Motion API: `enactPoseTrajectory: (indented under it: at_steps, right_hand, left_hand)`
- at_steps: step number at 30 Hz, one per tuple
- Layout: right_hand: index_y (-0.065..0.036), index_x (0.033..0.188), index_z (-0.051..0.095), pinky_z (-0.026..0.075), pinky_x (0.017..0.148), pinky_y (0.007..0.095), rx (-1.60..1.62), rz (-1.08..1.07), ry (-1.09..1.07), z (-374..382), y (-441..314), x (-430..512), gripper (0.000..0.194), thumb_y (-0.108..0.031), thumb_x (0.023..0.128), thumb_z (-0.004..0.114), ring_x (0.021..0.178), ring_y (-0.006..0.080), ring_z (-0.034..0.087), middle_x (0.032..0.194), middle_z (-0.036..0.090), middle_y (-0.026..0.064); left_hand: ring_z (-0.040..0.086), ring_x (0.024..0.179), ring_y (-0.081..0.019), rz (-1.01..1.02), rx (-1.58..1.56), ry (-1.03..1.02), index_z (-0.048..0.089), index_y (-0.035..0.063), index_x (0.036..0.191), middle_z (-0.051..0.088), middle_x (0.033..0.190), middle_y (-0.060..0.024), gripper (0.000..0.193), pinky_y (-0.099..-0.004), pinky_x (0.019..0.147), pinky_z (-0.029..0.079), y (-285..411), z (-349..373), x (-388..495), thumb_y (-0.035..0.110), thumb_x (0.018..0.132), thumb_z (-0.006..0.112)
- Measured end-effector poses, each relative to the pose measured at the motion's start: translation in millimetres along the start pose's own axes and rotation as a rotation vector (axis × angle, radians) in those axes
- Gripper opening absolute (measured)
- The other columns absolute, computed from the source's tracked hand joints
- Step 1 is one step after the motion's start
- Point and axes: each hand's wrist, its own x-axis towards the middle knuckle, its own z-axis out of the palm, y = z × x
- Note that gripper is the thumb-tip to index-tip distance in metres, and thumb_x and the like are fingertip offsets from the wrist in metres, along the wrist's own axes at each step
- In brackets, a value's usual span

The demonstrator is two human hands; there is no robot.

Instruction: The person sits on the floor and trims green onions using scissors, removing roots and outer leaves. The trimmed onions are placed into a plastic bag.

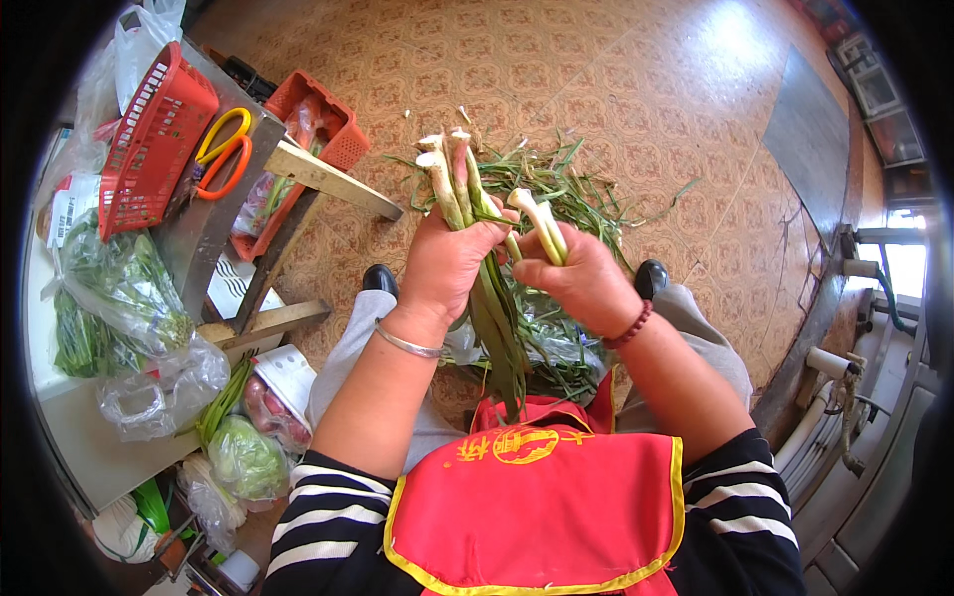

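My left hand point(456, 257) is closed around a bunch of garlic stalks point(455, 179), white and reddish root ends up, long green leaves point(498, 335) hanging down towards my apron. Close beside it on the right, my right hand point(577, 279) grips more pale stalks point(542, 223), their white ends pointing up and away from me. The fingertips of both hands are near each other, partly hidden by the stalks. Beyond the hands, a loose heap of green leaf trimmings point(574, 186) lies on the patterned floor. Below them, between my legs, more greens point(555, 372) rest on clear plastic.
At left, a table holds a red plastic basket point(153, 141), orange-and-yellow-handled scissors point(222, 160) and bagged greens point(127, 290). A red crate point(335, 123) with bagged produce stands behind a wooden bar point(332, 179). Bagged lettuce point(247, 458) sits lower left. Pipes point(812, 425) run along the right.
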Motion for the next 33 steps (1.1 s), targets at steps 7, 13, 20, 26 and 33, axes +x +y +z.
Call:
enactPoseTrajectory:
  at_steps: [7,13,20,26,33]
  right_hand:
    - [-0.002,0.085,0.062,0.042,0.054,0.0249,0.095,0.257,-0.126,-13,-22,-4,0.010,-0.010,0.079,0.066,0.059,0.0079,0.051,0.066,0.057,-0.0003]
    - [-0.006,0.085,0.062,0.035,0.045,0.0206,-0.012,0.235,-0.116,-25,-25,-4,0.011,-0.016,0.083,0.065,0.048,0.0045,0.046,0.064,0.059,-0.0007]
    - [-0.005,0.086,0.063,0.036,0.050,0.0232,-0.013,0.196,-0.037,-35,-14,-2,0.009,-0.012,0.082,0.066,0.054,0.0066,0.048,0.065,0.057,-0.0007]
    - [-0.003,0.086,0.062,0.038,0.051,0.0240,-0.157,0.133,0.028,-47,-3,1,0.007,-0.009,0.082,0.064,0.056,0.0073,0.049,0.066,0.056,-0.0011]
    - [-0.004,0.089,0.063,0.037,0.046,0.0220,-0.068,0.223,-0.034,-58,-14,-2,0.012,-0.015,0.085,0.063,0.052,0.0063,0.050,0.066,0.060,0.0006]
  left_hand:
    - [0.062,0.072,-0.0128,0.062,0.283,-0.008,0.059,-0.0007,0.110,0.065,0.087,-0.0048,0.024,-0.0268,0.064,0.050,8,1,-3,0.000,0.087,0.064]
    - [0.063,0.070,-0.0138,-0.022,0.264,-0.016,0.059,-0.0014,0.109,0.065,0.088,-0.0066,0.023,-0.0267,0.061,0.051,18,-9,-2,0.000,0.086,0.062]
    - [0.063,0.068,-0.0176,-0.001,-0.020,0.042,0.059,-0.0006,0.104,0.066,0.085,-0.0117,0.018,-0.0302,0.062,0.055,40,-34,2,0.003,0.086,0.059]
    - [0.063,0.065,-0.0184,0.166,-0.139,0.154,0.059,0.0014,0.099,0.066,0.080,-0.0110,0.015,-0.0324,0.060,0.054,59,-59,3,0.003,0.085,0.061]
    - [0.061,0.062,-0.0141,0.228,0.065,0.303,0.055,0.0006,0.109,0.065,0.082,-0.0104,0.024,-0.0286,0.055,0.053,76,-58,-4,0.004,0.086,0.062]
